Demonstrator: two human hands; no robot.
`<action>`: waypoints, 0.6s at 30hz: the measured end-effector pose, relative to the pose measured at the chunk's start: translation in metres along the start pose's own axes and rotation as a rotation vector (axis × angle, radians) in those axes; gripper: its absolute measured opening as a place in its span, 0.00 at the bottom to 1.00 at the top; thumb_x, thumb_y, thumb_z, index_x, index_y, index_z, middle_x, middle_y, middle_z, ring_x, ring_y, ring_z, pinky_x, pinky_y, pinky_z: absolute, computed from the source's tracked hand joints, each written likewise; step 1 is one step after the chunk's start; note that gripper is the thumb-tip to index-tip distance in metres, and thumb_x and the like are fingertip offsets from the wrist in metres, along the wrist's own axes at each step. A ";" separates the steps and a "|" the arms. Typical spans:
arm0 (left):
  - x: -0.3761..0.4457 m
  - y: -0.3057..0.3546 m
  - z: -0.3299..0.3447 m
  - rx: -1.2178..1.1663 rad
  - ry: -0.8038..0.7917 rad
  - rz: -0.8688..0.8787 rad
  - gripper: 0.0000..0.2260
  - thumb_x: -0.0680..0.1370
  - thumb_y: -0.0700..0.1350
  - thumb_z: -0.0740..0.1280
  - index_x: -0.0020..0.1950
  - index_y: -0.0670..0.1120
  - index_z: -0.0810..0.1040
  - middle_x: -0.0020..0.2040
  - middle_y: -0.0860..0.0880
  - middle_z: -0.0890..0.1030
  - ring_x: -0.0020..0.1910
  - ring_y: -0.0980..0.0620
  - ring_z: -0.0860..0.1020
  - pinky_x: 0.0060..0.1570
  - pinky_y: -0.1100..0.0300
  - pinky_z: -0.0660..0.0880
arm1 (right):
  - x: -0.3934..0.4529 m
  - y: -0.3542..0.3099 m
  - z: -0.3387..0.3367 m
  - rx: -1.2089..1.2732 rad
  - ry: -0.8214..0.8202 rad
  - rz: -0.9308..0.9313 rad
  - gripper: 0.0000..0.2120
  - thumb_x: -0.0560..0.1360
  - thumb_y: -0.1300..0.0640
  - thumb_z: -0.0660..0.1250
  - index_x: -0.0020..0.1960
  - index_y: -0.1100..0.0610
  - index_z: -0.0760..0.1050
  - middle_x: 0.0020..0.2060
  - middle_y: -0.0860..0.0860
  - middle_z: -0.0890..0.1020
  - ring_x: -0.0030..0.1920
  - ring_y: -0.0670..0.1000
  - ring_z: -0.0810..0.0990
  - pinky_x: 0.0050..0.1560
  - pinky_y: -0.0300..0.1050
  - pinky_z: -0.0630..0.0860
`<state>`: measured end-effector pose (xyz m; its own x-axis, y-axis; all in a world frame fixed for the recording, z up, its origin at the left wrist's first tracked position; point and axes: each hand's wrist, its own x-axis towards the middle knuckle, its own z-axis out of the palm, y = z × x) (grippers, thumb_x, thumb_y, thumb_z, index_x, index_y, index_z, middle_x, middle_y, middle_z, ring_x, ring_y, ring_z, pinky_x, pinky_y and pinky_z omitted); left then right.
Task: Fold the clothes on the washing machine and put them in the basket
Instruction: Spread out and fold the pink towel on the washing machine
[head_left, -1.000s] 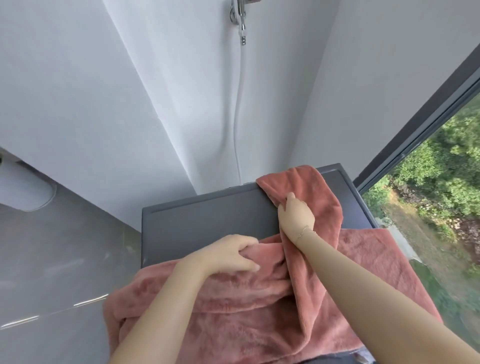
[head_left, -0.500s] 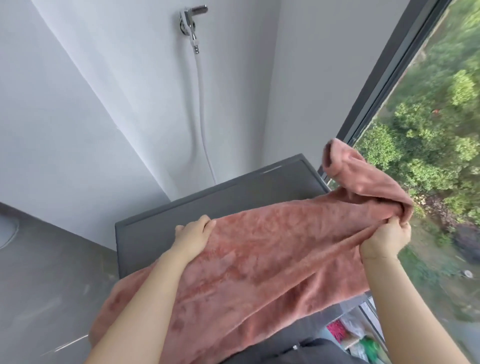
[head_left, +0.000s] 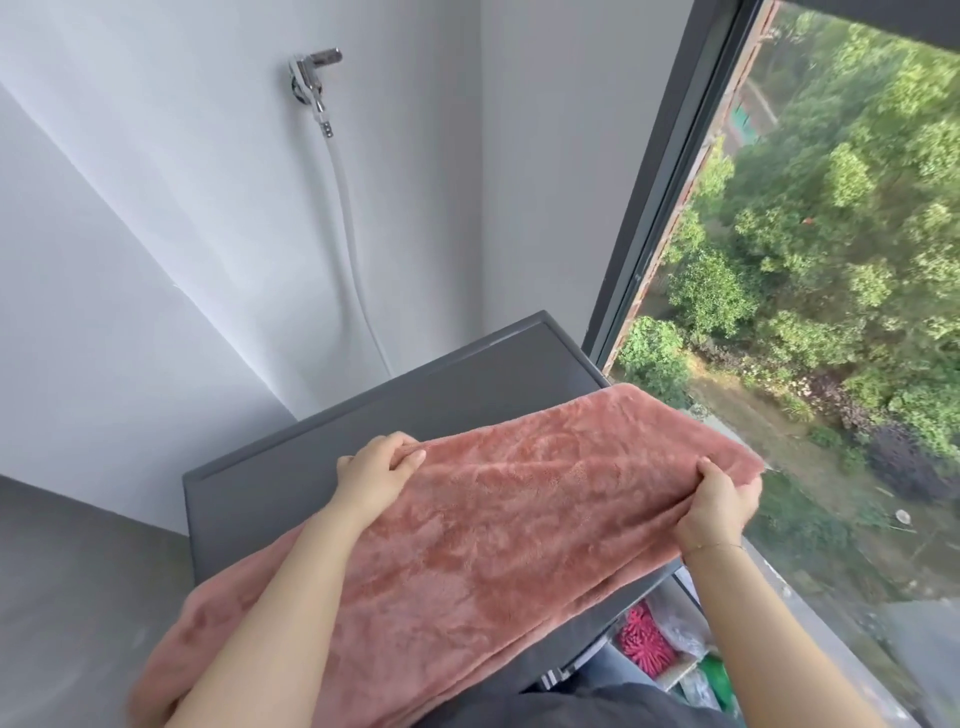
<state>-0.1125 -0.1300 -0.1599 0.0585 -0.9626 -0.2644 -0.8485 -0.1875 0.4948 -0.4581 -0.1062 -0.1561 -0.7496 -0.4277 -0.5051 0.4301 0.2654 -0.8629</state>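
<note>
Currently: pink towel (head_left: 519, 519), long axis left-right over washing machine (head_left: 415, 405); left hand (head_left: 376, 467) and right hand (head_left: 719, 501) pinch opposite ends (both fists curled tight).

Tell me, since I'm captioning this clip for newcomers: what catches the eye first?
A big pink towel fills the lower middle, stretched over the dark grey washing machine, with the left hand gripping its far edge and the right hand pinching its right end. A window showing green trees fills the right.

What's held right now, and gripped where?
The pink towel, by both hands: left hand grips its far edge near the left end, right hand grips its right end.
</note>
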 end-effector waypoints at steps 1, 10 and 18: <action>0.000 0.000 -0.001 0.025 0.001 0.003 0.09 0.80 0.56 0.60 0.56 0.56 0.75 0.54 0.56 0.76 0.59 0.54 0.73 0.58 0.53 0.56 | 0.001 0.004 -0.004 -0.015 0.003 -0.008 0.25 0.76 0.65 0.64 0.71 0.58 0.63 0.57 0.52 0.73 0.58 0.51 0.74 0.58 0.43 0.70; -0.043 0.058 0.043 0.260 0.227 0.251 0.22 0.80 0.54 0.60 0.74 0.50 0.66 0.75 0.46 0.63 0.74 0.45 0.60 0.73 0.41 0.54 | -0.027 0.018 -0.026 -0.245 -0.107 -0.105 0.41 0.74 0.62 0.68 0.78 0.55 0.46 0.74 0.58 0.55 0.72 0.58 0.62 0.71 0.53 0.61; -0.087 0.057 0.119 0.449 -0.013 0.337 0.33 0.75 0.68 0.52 0.77 0.53 0.60 0.78 0.47 0.58 0.77 0.48 0.56 0.72 0.43 0.49 | -0.053 0.075 -0.036 -1.426 -0.492 -0.923 0.29 0.79 0.38 0.45 0.78 0.45 0.45 0.78 0.47 0.43 0.77 0.48 0.36 0.73 0.52 0.28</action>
<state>-0.2284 -0.0336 -0.2077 -0.2586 -0.9520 -0.1640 -0.9600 0.2344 0.1531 -0.4049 -0.0325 -0.1936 -0.1495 -0.9842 -0.0951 -0.9399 0.1713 -0.2954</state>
